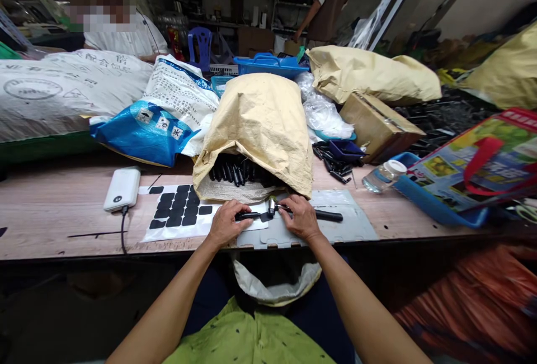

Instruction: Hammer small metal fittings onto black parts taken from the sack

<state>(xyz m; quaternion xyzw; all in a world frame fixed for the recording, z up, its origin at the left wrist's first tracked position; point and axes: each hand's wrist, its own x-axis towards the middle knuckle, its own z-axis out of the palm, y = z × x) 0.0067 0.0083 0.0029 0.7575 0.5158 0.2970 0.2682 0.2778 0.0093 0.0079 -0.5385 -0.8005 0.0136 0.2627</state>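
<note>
Black plastic handle point(251, 216) lay at centre frame on the grey sheet point(352, 230), my left hand point(224, 224) pinching its left end and my right hand point(300, 217) gripping the metal fitting point(272, 206). Risk: parts skewing or fingers pinched if grip slipped.
</note>
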